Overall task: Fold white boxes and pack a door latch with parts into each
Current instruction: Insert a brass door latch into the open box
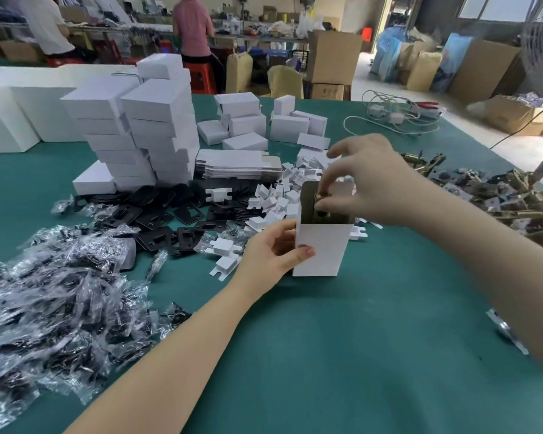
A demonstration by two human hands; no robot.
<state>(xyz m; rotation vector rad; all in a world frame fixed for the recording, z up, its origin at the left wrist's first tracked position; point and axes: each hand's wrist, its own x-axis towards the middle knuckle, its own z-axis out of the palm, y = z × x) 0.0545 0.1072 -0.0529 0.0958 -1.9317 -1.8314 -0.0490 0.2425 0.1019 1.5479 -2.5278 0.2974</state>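
Box (322, 249): white, upright on the green table (358, 355), top open, near centre. Latch (319, 200): brass, standing in the box mouth, upper end showing. Right hand (373, 186): above the box, thumb and forefinger pinching the latch top, other fingers spread. Left hand (273, 249): curled round the box's left side, thumb on its front face. Behind the box: loose white inserts (273, 198). Left: black plates (157, 220), bagged parts (51, 296). Far left: stacked boxes (145, 130), flat blanks (235, 164). Right: latch heap (508, 195).
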